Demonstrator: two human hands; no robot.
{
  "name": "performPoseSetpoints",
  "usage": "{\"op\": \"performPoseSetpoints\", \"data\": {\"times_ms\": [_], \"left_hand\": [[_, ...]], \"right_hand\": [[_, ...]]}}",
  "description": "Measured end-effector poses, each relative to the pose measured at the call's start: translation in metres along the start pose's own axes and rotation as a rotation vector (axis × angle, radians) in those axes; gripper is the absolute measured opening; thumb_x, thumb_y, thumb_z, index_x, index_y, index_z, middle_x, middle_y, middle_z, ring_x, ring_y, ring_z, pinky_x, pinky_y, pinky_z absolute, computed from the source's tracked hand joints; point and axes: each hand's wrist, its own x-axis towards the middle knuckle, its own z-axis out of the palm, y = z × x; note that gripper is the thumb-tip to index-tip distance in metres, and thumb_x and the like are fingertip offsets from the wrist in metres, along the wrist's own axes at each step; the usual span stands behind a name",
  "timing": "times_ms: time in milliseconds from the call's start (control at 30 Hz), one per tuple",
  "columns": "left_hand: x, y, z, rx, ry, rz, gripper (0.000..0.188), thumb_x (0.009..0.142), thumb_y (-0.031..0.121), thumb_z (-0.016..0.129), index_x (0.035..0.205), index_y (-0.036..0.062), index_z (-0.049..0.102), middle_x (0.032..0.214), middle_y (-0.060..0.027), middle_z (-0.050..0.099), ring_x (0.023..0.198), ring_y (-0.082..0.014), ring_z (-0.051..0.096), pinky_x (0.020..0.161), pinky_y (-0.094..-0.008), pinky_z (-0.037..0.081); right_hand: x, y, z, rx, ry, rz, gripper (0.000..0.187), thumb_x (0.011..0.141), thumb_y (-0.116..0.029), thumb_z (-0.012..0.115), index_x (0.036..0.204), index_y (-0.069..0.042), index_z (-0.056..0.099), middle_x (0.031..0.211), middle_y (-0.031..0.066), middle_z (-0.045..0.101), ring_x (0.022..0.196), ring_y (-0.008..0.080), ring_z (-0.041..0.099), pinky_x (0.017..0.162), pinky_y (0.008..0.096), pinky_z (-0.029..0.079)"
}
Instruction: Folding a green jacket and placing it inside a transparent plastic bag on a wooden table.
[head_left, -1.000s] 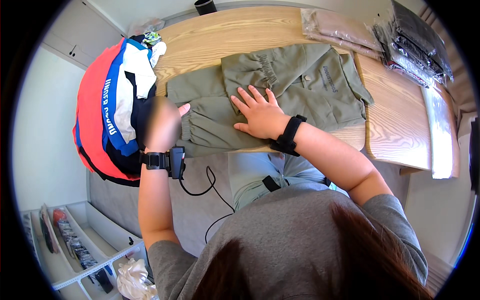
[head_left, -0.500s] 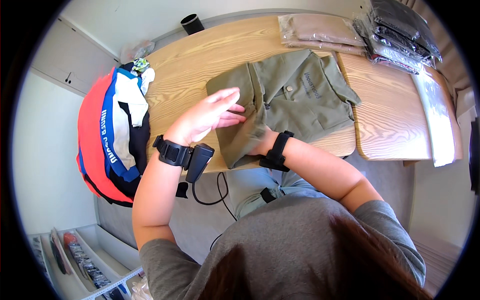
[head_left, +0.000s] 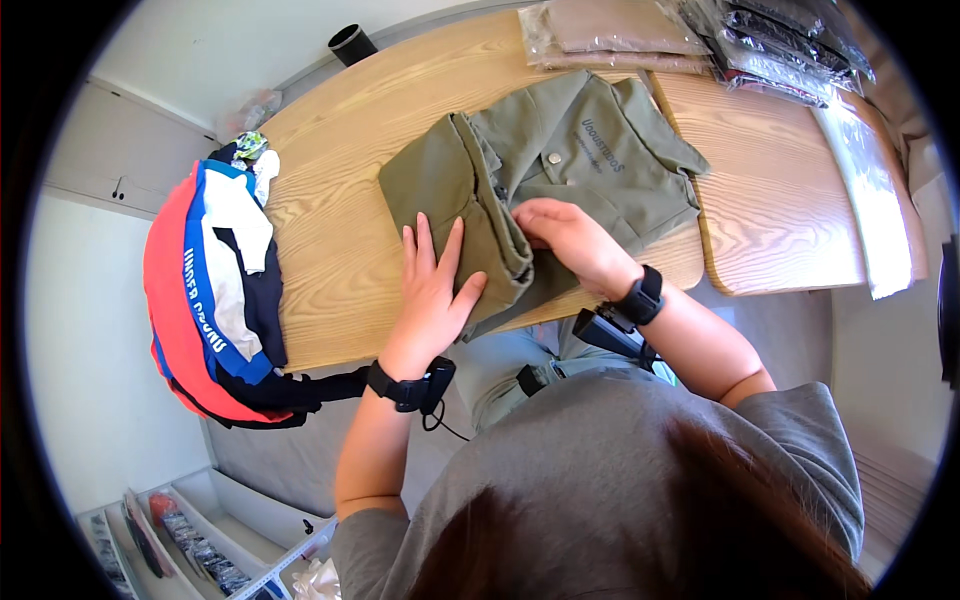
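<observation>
An olive-green jacket (head_left: 640, 185) lies partly folded on the wooden table, its collar end to the right, with dark lettering and a snap button on top. Its left part is folded over in layers. Flat on those layers rests my left hand (head_left: 435, 285), fingers spread. My right hand (head_left: 580, 240) is closed at the inner edge of the fold, thumb and bent fingers gripping the cloth; its fingertips are partly hidden. Both wrists wear black straps with small devices.
A pile of red, blue, white and black clothes (head_left: 200, 285) hangs over the left table edge (head_left: 330, 340). Bagged folded garments (head_left: 620, 30) and dark packs (head_left: 790, 45) are at the back right, beside clear plastic bags (head_left: 865, 200). A black cup-shaped bin (head_left: 352, 45) stands behind.
My left hand has come down from the air onto the folded cloth. My right hand has come out from under the fabric to the fold's inner edge. The view has shifted slightly.
</observation>
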Motion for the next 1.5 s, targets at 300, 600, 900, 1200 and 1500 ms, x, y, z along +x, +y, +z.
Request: {"op": "performPoseSetpoints", "data": {"times_ms": [300, 600, 900, 1200, 1500], "left_hand": [[0.006, -0.001, 0.020, 0.075, 0.146, 0.059, 0.066, 0.088, 0.042, 0.057, 0.143, 0.0139, 0.033, 0.151, -0.0255, 0.012, 0.137, -0.0493, 0.009, 0.109, -0.0536, 0.018], [-0.003, -0.004, 0.018, -0.026, 0.169, 0.133, 0.060, 0.088, 0.041, 0.057, 0.141, 0.0181, 0.040, 0.154, -0.0182, 0.013, 0.139, -0.0458, 0.006, 0.110, -0.0537, 0.016], [-0.002, -0.004, 0.027, 0.211, 0.180, 0.102, 0.062, 0.085, 0.045, 0.058, 0.140, 0.0221, 0.041, 0.152, -0.0176, 0.018, 0.138, -0.0454, 0.012, 0.105, -0.0580, 0.020], [0.002, -0.011, 0.030, 0.183, 0.236, 0.133, 0.060, 0.086, 0.048, 0.055, 0.139, 0.0206, 0.043, 0.151, -0.0194, 0.021, 0.136, -0.0464, 0.016, 0.106, -0.0555, 0.020], [-0.021, -0.010, 0.013, -0.168, 0.114, 0.304, 0.076, 0.069, 0.047, 0.073, 0.134, 0.0158, 0.049, 0.152, -0.0202, 0.016, 0.139, -0.0460, 0.011, 0.109, -0.0533, 0.019]], "right_hand": [[-0.026, -0.003, 0.015, -0.696, 0.216, -0.137, 0.040, 0.088, -0.023, 0.064, 0.113, 0.007, 0.055, 0.099, 0.0175, 0.066, 0.087, 0.0211, 0.061, 0.079, 0.0313, 0.048], [-0.027, 0.001, -0.006, -0.171, 0.208, -0.103, 0.033, 0.087, -0.008, 0.061, 0.115, 0.007, 0.052, 0.098, 0.0094, 0.065, 0.090, 0.0127, 0.059, 0.080, 0.0255, 0.047], [0.031, -0.053, -0.007, -1.194, 0.303, -0.368, 0.069, 0.079, -0.038, 0.070, 0.128, 0.003, 0.044, 0.104, 0.0224, 0.062, 0.093, 0.0320, 0.061, 0.085, 0.0362, 0.048], [0.102, -0.060, -0.021, -0.924, 0.132, 0.310, 0.054, 0.083, -0.039, 0.068, 0.102, 0.011, 0.061, 0.093, 0.0159, 0.066, 0.071, 0.0196, 0.064, 0.052, 0.0347, 0.050], [0.114, -0.049, -0.050, -0.708, 0.097, 0.402, 0.044, 0.086, -0.032, 0.067, 0.104, 0.008, 0.059, 0.096, 0.0163, 0.067, 0.071, 0.0221, 0.066, 0.051, 0.0377, 0.053]]}}
